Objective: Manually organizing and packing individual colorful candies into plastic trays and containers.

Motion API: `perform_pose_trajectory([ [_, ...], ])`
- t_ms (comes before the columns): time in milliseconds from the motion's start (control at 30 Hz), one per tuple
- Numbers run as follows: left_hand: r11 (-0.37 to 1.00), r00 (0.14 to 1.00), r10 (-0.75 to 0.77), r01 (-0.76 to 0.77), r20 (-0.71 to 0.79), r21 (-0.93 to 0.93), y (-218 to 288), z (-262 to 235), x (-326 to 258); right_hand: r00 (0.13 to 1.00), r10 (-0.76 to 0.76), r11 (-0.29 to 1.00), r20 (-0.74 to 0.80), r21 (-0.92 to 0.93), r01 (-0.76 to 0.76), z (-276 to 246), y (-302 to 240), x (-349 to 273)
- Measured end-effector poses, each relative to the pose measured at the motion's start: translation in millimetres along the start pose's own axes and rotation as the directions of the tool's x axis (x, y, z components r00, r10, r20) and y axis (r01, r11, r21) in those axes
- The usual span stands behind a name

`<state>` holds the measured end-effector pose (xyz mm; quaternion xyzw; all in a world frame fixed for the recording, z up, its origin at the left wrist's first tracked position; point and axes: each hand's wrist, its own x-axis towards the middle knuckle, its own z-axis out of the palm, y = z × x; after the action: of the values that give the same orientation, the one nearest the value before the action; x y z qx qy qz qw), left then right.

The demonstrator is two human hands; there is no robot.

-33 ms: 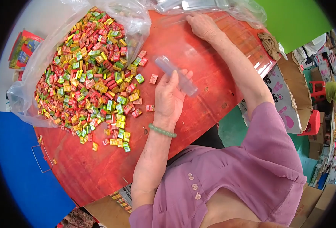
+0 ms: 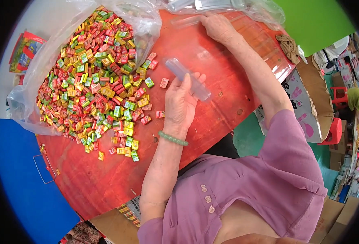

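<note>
My left hand (image 2: 180,99), with a green bead bracelet (image 2: 173,138) at the wrist, holds a long, narrow clear plastic box (image 2: 175,66) between thumb and fingers, tilted above the red table (image 2: 106,183). Stretched to the far side, my right hand (image 2: 219,27) has its fingers bent onto the end of another clear plastic box (image 2: 184,21). Its fingertips are partly hidden. Left of my left hand lies a large heap of small red, yellow and green packets (image 2: 102,77), spilling from a clear plastic bag (image 2: 147,26). A few loose packets lie near my left wrist.
More clear plastic boxes (image 2: 265,46) lie at the table's right side, and a bag of them (image 2: 212,5) is at the far edge. A brown cloth (image 2: 287,49) sits at the right corner. Beyond are an open cardboard box (image 2: 315,101) and red stools (image 2: 333,132).
</note>
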<state>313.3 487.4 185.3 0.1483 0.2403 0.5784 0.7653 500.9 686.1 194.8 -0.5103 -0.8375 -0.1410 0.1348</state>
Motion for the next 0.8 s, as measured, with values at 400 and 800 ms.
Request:
perform_pose_trajectory([
  [400,0.996,0.995,0.089,-0.089,0.044,-0.009,-4,-8,3,0.921,-0.228,0.484,0.315,0.858,-0.173,-116,-84,-103],
  [800,0.994,0.987,0.068,-0.080,0.148,0.074,-6,-1,-3,0.803,-0.201,-0.134,0.561,0.796,-0.590,-86,-75,-121],
])
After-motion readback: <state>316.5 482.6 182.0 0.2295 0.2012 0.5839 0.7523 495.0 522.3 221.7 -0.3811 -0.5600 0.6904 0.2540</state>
